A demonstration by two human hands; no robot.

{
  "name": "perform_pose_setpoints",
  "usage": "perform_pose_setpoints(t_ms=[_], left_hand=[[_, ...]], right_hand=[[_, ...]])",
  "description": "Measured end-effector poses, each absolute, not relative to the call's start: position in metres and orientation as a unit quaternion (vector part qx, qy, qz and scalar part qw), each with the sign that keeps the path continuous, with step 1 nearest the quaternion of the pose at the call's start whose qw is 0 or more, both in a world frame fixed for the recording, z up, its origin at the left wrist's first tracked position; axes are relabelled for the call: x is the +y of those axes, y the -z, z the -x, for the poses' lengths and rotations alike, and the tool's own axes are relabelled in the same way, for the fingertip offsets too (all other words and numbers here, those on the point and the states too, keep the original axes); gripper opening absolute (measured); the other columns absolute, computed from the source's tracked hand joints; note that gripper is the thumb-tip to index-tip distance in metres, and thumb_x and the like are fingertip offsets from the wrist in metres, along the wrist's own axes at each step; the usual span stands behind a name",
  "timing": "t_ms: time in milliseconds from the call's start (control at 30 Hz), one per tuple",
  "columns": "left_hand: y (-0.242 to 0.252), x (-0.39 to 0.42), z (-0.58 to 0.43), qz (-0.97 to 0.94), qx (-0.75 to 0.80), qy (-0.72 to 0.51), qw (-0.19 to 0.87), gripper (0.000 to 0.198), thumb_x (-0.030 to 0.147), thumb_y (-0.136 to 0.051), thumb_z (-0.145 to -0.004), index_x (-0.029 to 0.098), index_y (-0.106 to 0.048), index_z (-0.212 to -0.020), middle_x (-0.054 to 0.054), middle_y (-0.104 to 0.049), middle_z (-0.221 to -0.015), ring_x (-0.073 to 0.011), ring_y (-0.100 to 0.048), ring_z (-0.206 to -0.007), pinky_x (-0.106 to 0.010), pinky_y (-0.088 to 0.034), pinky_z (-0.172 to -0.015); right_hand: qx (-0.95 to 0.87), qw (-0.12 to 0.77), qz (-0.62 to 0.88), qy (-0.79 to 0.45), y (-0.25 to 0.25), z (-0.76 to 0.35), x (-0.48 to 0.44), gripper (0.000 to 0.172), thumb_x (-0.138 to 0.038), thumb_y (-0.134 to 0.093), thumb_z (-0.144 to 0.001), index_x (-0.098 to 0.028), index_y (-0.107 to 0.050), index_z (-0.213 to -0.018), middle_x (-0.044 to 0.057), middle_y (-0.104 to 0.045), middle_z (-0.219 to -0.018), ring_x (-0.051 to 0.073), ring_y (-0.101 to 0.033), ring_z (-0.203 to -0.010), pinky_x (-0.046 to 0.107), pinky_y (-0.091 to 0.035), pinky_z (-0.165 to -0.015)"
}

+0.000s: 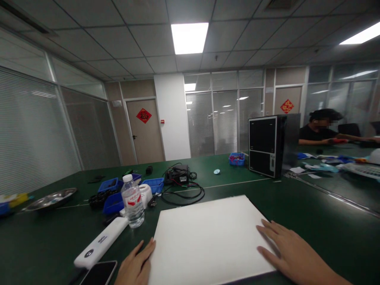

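The left hand [135, 263] and right hand [282, 245], fingers loosely spread, seemingly steady the white panel [208, 241] at opposite edges — next move probably calls for even pressure

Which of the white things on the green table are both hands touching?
The flat white rectangular panel: the left hand and right hand touch its opposite edges. The long white bar and rounded white object lie untouched.

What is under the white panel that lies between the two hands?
Around the white panel, the dark green table shows. Whatever is directly beneath the panel is covered, so I cannot tell if anything else lies there.
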State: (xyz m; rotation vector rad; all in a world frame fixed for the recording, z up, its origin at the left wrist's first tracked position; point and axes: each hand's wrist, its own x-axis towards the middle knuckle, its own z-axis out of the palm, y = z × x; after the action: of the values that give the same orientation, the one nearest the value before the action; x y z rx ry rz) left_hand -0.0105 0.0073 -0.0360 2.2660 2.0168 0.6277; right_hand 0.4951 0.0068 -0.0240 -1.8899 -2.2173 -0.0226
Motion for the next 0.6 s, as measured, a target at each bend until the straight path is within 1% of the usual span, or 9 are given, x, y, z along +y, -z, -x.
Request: perform_pose_setpoints(t_ms=[100,167,200,267,333,400,467,533,600], left_hand=[[0.032,0.003,0.007,-0.731,0.649,-0.209,0.023,0.051,0.025,-0.047,-0.089,0.022,-0.065,-0.137,0.001,-0.061,-0.142,-0.0315,-0.053,-0.138,-0.052,-0.042,-0.117],[0.031,0.001,0.003,-0.732,0.653,-0.191,0.017,0.053,0.025,-0.048,-0.089,0.021,-0.062,-0.140,0.000,-0.059,-0.145,-0.0308,-0.050,-0.140,-0.050,-0.041,-0.118],[0.031,0.001,0.001,-0.733,0.657,-0.174,0.013,0.055,0.023,-0.048,-0.088,0.020,-0.060,-0.142,0.000,-0.057,-0.147,-0.0305,-0.049,-0.141,-0.049,-0.040,-0.119],[0.032,0.002,-0.003,-0.735,0.665,-0.134,0.005,0.061,0.019,-0.048,-0.085,0.017,-0.056,-0.145,-0.002,-0.053,-0.151,-0.0304,-0.045,-0.144,-0.048,-0.037,-0.121],[0.032,0.002,-0.006,-0.736,0.668,-0.104,0.000,0.065,0.015,-0.047,-0.083,0.013,-0.052,-0.147,-0.004,-0.049,-0.154,-0.0308,-0.041,-0.146,-0.047,-0.034,-0.122],[0.031,0.001,-0.009,-0.738,0.667,-0.098,0.000,0.067,0.013,-0.047,-0.081,0.013,-0.051,-0.148,-0.005,-0.047,-0.155,-0.0310,-0.040,-0.146,-0.048,-0.032,-0.123],[0.028,0.000,-0.011,-0.740,0.665,-0.099,0.004,0.067,0.013,-0.047,-0.081,0.013,-0.052,-0.148,-0.006,-0.048,-0.155,-0.0310,-0.041,-0.146,-0.048,-0.033,-0.123],[0.027,0.000,-0.012,-0.740,0.664,-0.104,0.009,0.067,0.013,-0.047,-0.080,0.011,-0.053,-0.146,-0.008,-0.049,-0.153,-0.0319,-0.043,-0.144,-0.049,-0.034,-0.122],[0.026,0.000,-0.010,-0.738,0.664,-0.121,0.014,0.067,0.014,-0.048,-0.078,0.010,-0.055,-0.145,-0.010,-0.052,-0.151,-0.0332,-0.045,-0.143,-0.051,-0.035,-0.121]], right_hand=[[-0.732,0.115,0.671,0.014,0.028,-0.498,0.011,0.082,-0.078,-0.035,-0.090,-0.022,-0.051,-0.148,0.012,-0.042,-0.156,0.032,-0.040,-0.144,0.055,-0.032,-0.121],[-0.713,0.117,0.691,0.014,0.031,-0.501,0.014,0.083,-0.074,-0.035,-0.091,-0.014,-0.050,-0.148,0.016,-0.046,-0.153,0.033,-0.040,-0.144,0.056,-0.031,-0.121],[-0.708,0.124,0.695,0.005,0.032,-0.502,0.015,0.082,-0.071,-0.036,-0.092,-0.013,-0.051,-0.147,0.016,-0.049,-0.151,0.034,-0.042,-0.143,0.056,-0.031,-0.121],[-0.705,0.164,0.690,-0.030,0.032,-0.504,0.017,0.076,-0.067,-0.037,-0.093,-0.014,-0.055,-0.145,0.014,-0.054,-0.147,0.033,-0.046,-0.140,0.054,-0.032,-0.120],[-0.689,0.235,0.681,-0.083,0.027,-0.508,0.019,0.069,-0.064,-0.038,-0.092,-0.019,-0.060,-0.140,0.011,-0.058,-0.143,0.031,-0.053,-0.134,0.050,-0.037,-0.118],[-0.653,0.321,0.669,-0.149,0.019,-0.515,0.022,0.060,-0.061,-0.041,-0.090,-0.023,-0.068,-0.130,0.009,-0.066,-0.134,0.031,-0.061,-0.124,0.048,-0.046,-0.110],[-0.618,0.385,0.655,-0.201,0.009,-0.523,0.025,0.053,-0.056,-0.043,-0.089,-0.024,-0.072,-0.120,0.009,-0.071,-0.124,0.031,-0.067,-0.115,0.046,-0.054,-0.100],[-0.604,0.418,0.638,-0.233,0.000,-0.530,0.027,0.049,-0.049,-0.044,-0.087,-0.023,-0.073,-0.116,0.009,-0.074,-0.119,0.030,-0.069,-0.111,0.044,-0.057,-0.092],[-0.599,0.441,0.615,-0.262,-0.007,-0.535,0.026,0.049,-0.045,-0.046,-0.085,-0.022,-0.072,-0.119,0.010,-0.073,-0.119,0.030,-0.069,-0.110,0.042,-0.059,-0.086]])
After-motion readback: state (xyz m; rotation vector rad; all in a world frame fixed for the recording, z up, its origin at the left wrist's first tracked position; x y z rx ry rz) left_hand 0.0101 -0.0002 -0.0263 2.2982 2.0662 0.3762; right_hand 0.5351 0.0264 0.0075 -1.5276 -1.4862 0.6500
